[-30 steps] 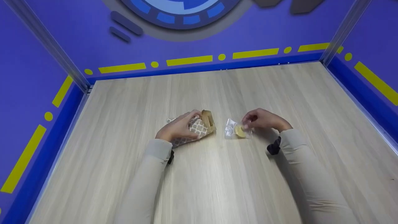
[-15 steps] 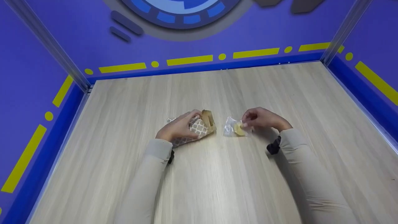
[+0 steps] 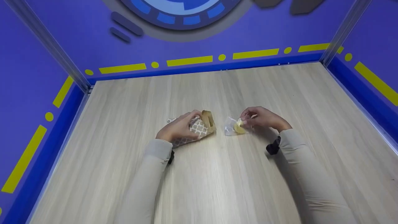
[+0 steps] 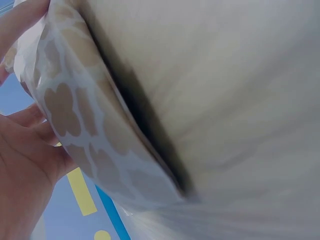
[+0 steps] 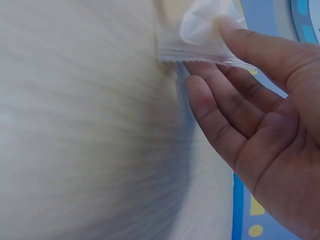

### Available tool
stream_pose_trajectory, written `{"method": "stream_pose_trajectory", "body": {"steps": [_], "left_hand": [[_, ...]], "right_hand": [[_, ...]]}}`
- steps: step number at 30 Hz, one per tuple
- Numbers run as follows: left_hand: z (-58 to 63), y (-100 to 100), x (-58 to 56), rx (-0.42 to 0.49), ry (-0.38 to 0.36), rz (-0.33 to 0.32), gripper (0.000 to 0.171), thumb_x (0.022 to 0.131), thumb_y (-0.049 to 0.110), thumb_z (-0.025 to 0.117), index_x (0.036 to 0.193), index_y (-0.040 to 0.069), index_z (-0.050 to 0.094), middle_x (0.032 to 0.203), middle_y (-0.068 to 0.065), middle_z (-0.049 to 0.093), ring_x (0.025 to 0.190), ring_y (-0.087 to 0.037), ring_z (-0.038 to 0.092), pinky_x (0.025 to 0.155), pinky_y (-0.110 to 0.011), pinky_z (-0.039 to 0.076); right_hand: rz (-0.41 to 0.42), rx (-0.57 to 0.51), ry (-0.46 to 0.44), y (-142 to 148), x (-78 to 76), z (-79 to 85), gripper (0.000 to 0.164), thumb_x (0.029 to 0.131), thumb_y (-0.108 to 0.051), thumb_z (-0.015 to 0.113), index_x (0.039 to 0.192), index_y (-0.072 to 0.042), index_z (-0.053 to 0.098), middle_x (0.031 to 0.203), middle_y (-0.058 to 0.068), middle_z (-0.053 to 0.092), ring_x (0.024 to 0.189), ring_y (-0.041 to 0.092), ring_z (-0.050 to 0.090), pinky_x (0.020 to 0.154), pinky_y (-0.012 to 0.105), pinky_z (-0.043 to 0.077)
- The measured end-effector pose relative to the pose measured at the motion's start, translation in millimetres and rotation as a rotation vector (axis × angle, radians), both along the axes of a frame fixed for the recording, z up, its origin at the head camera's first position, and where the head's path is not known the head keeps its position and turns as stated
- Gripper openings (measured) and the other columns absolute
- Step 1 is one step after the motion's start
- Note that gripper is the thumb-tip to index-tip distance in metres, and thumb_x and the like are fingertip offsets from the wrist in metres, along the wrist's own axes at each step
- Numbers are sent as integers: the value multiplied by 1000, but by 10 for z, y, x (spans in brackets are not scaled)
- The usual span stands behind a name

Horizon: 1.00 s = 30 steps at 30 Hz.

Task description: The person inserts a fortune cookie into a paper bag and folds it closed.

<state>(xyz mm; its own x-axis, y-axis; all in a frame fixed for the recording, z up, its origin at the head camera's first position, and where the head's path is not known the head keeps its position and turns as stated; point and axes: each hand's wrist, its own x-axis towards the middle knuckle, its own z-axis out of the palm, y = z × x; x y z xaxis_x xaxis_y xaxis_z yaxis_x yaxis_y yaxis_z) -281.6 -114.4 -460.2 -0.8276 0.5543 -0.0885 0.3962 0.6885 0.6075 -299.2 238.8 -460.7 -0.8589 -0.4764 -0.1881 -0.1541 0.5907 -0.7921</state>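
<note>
A paper bag [image 3: 198, 127] with a beige-and-white quatrefoil pattern lies on its side in the head view, its brown mouth facing right. My left hand [image 3: 179, 127] grips it from above, with the thumb on the near side and fingers on the far side. To the right of the mouth, a small clear plastic packet [image 3: 230, 127] holds a round, pale yellow piece [image 3: 239, 128] whose kind I cannot tell. My right hand [image 3: 264, 119] pinches the packet's right part between thumb and fingers. The right wrist view shows the packet's serrated edge [image 5: 202, 59] beneath the thumb.
Both hands work over a light wood-grain table [image 3: 205, 186]. Blue-purple panels [image 3: 199, 43] with yellow dashes and metal corner posts stand along its back and sides. Black straps [image 3: 273, 147] sit at both wrists.
The packet has risen and tilted slightly in my right hand's pinch, and the yellow piece shows at a different angle. My left hand and the bag have stayed in place.
</note>
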Motion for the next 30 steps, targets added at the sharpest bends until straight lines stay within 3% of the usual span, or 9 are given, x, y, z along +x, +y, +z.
{"method": "stream_pose_trajectory", "body": {"steps": [14, 30], "left_hand": [[-12, 3, 8, 10, -14, 13, 71, 72, 27, 84, 130, 31, 43, 139, 5, 48, 125, -17, 47, 106, -42, 39], [-10, 11, 3, 17, 2, -4, 70, 72, 25, 83, 130, 29, 43, 133, 4, 50, 114, -15, 50, 102, -39, 42]], "right_hand": [[-28, -70, 28, -10, -12, -27, 26, 90, -3, 62, 116, 0, 61, 101, 13, 57, 88, 18, 58, 68, 22, 50], [-100, -81, 22, -40, -19, 17, 32, 91, -8, 61, 124, -3, 60, 111, 14, 57, 100, 23, 59, 74, 22, 51]]}}
